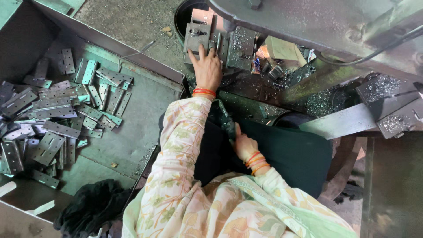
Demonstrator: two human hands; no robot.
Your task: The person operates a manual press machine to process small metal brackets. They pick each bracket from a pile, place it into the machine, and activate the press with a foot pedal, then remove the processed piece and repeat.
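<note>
the left hand (207,68) is laid flat, fingers spread, on a metal plate (197,37) seated on the grey machine (308,26). the right hand (243,145) is clamped around a dark lever (225,121) just below the machine. the hands are well apart. a heap of metal hinges (53,119) is spread in a green tray (145,110) left of the machine. a black cloth (90,207) is seen well below the machine, by the tray's near edge.
</note>
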